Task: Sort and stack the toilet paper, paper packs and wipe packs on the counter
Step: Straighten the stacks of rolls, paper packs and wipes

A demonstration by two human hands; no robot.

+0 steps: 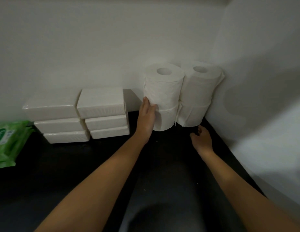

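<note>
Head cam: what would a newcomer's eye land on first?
Four white toilet rolls, in two stacks of two, stand in the back right corner of the dark counter, the left hand flat against the left stack. Left of them, paper packs sit in two stacks of three by the wall; a green wipe pack lies at the far left edge.
</note>
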